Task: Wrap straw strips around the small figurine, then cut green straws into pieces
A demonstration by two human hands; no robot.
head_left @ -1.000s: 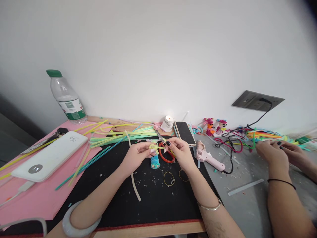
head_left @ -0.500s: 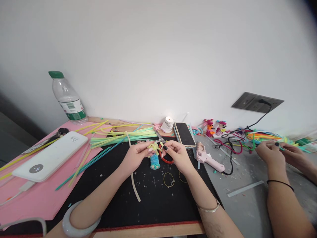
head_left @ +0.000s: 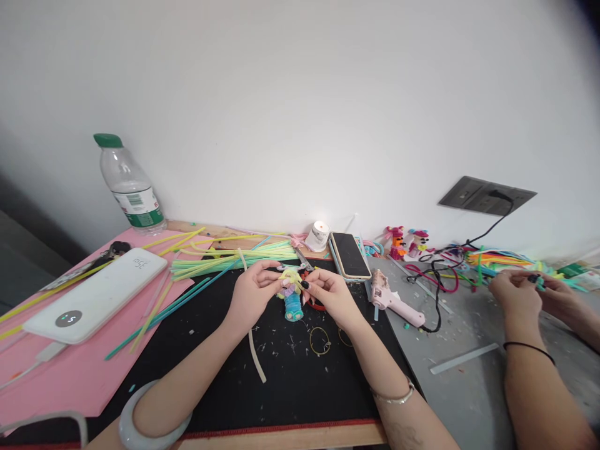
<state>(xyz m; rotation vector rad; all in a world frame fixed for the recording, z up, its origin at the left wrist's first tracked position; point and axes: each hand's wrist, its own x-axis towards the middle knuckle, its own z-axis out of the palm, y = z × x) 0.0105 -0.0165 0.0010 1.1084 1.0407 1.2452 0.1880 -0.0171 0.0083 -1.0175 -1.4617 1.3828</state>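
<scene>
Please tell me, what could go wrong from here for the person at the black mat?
The small yellow fuzzy piece pinched between the left hand and the right hand might slip loose.
The red-handled metal scissors lie partly hidden by the right hand, which could bump them.
The pale pink plastic glue gun lies near that hand; if hot, which I cannot tell, it might burn skin.

Reads "35W", upside down, on the power bank (head_left: 105,292) at left, and "5", lit, on its round display (head_left: 69,318); illegible on the bottle label (head_left: 139,209).
</scene>
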